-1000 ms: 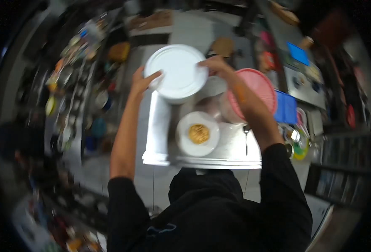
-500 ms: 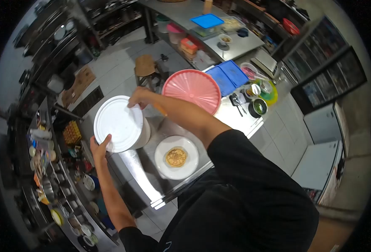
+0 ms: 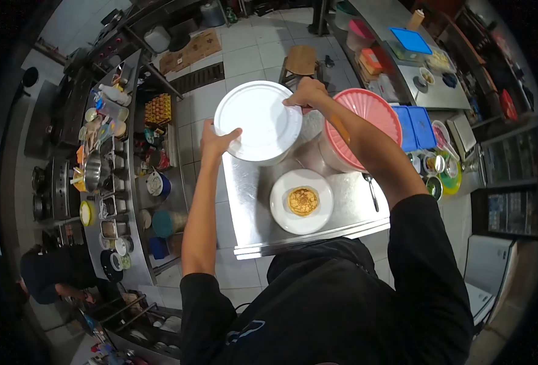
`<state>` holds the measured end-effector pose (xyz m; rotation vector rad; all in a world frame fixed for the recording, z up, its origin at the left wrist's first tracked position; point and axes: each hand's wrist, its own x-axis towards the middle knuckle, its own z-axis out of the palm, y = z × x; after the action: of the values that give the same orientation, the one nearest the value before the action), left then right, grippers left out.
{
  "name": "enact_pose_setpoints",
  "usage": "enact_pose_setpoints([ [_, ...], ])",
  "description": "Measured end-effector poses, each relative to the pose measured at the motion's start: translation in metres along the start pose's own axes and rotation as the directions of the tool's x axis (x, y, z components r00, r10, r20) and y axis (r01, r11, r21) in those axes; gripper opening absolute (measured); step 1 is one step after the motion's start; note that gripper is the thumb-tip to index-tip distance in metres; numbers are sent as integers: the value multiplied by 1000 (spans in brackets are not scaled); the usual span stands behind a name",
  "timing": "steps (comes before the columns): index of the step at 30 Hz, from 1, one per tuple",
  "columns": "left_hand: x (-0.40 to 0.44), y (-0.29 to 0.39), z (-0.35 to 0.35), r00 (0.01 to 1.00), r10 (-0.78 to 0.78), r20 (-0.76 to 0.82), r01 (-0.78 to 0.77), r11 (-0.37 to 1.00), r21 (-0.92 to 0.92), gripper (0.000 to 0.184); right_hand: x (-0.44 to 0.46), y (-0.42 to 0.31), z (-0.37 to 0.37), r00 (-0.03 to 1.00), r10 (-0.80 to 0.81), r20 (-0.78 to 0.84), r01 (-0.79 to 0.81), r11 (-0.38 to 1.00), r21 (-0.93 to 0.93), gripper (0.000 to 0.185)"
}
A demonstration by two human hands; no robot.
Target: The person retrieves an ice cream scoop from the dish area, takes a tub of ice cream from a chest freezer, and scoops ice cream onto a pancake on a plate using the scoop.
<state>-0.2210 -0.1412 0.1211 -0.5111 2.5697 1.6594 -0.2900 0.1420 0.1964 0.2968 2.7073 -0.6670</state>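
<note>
A round white lid (image 3: 258, 120) sits on a white tub at the back left of the steel table (image 3: 244, 207). My left hand (image 3: 217, 141) grips the lid's left edge, thumb on top. At its right edge my right hand (image 3: 306, 94) holds on, the far fingers partly hidden. Nearer my body, a white plate (image 3: 281, 213) bears a browned flat cake (image 3: 303, 201). Beside my right forearm stands a tub with a ribbed pink lid (image 3: 357, 103).
Blue lids (image 3: 415, 128), small bowls (image 3: 433, 163) and a spoon (image 3: 372, 191) lie to the right. A wooden stool (image 3: 300, 59) stands beyond the table. At the left are a counter with steel pans (image 3: 114, 207) and another person (image 3: 53, 274) bending.
The view has swung since the middle frame, so the table and lid appear farther right. Both hands remain on the white lid, and the plate has kept its place on the table.
</note>
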Motion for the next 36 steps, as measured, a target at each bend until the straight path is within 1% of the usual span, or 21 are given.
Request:
enact_pose_setpoints([
  [1,9,-11,3,1000,-5,11,5,999,50,86,3,1,0,1000,-13,0,13,1000,-6,54],
  [3,10,-19,6,1000,-23,9,22,992,128,88,9,3,2,997,27,65,-28,999,17,53],
  [4,8,-17,6,1000,-25,2,24,992,125,88,8,3,2,998,21,66,-22,1000,14,53],
  [6,2,-12,8,998,-61,26,58,994,97,87,6,4,3,999,34,-5,-34,997,67,47],
  [7,-1,-7,12,998,-60,23,57,994,95,87,12,2,3,1000,31,-6,-30,997,65,47],
  [9,-7,2,18,1000,-28,-2,28,989,149,86,28,-4,7,990,-122,-76,133,976,171,43],
  [10,-19,4,16,999,-38,1,37,988,151,86,19,-8,7,991,-118,-66,127,977,171,43],
  [12,-24,27,12,998,-52,33,46,985,166,86,6,-27,-23,953,-249,-170,247,968,-35,37],
  [13,-14,13,15,998,-53,41,46,989,140,87,17,-19,-24,911,-358,-205,314,924,-218,41],
  [14,-13,13,15,998,-44,39,38,990,138,87,21,-10,-26,908,-361,-213,315,923,-219,41],
  [15,-13,10,14,998,-43,47,37,992,124,87,25,0,-28,972,-230,-43,226,970,-88,43],
  [16,-13,7,15,997,-47,60,40,993,113,87,26,7,-28,983,-105,150,102,994,26,46],
  [17,-11,5,16,997,-43,68,35,993,113,87,28,13,-25,985,-97,145,94,995,27,46],
  [20,-11,2,19,997,-39,62,35,997,66,86,32,31,-12,972,38,232,-87,976,202,35],
  [21,-12,2,19,996,-53,65,49,997,67,85,34,34,-6,971,39,235,-88,976,201,35],
  [23,-8,0,16,996,-58,62,54,996,69,84,41,37,-1,928,34,372,-150,946,288,38],
  [25,-10,1,16,998,9,60,-15,996,89,84,45,40,4,921,42,386,-179,927,328,38],
  [26,-13,2,16,998,3,57,-8,996,88,84,46,42,7,913,49,405,-211,907,364,38],
  [30,-16,9,16,999,-20,34,14,988,154,83,51,38,9,899,80,430,-225,928,297,43],
  [32,-15,7,16,1000,-17,24,13,985,171,83,49,36,10,928,98,358,-195,950,244,44],
  [36,-13,8,19,999,-37,23,31,979,204,83,44,34,10,951,85,297,-158,961,229,50],
])
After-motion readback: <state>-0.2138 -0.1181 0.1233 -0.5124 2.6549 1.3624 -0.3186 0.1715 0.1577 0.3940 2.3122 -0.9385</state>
